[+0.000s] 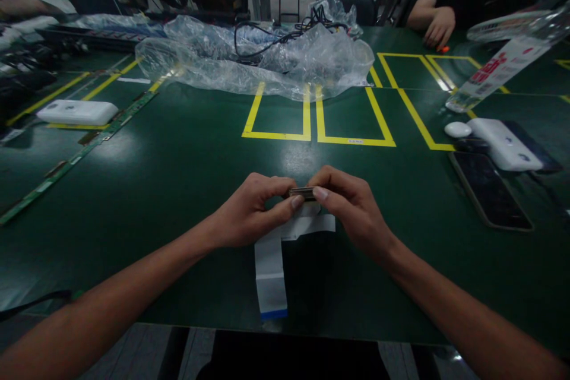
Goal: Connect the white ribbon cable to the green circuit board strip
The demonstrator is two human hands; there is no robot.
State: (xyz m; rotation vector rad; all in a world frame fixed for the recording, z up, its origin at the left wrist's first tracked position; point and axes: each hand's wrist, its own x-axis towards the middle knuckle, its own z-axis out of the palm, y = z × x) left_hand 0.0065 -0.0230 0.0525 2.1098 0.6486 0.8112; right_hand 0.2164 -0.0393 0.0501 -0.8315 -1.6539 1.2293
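Observation:
My left hand point(262, 208) and my right hand point(351, 202) meet above the green table near its front edge. Between their thumbs and fingers they pinch a small, thin metallic connector point(303, 193), one hand at each end. From beneath it hangs a folded white flat ribbon cable point(269, 267). The cable bends toward the left and runs down toward the table's front edge, ending in a blue tip. Its short upper part sticks out to the right below my right thumb.
Crumpled clear plastic wrap point(267, 65) with black cables lies across the back. A long green circuit strip point(80, 154) and a white device point(78, 111) are left. At right are a phone point(492, 193), a white box point(505, 142) and a bottle point(499, 71). Another person's hand point(440, 27) rests beyond.

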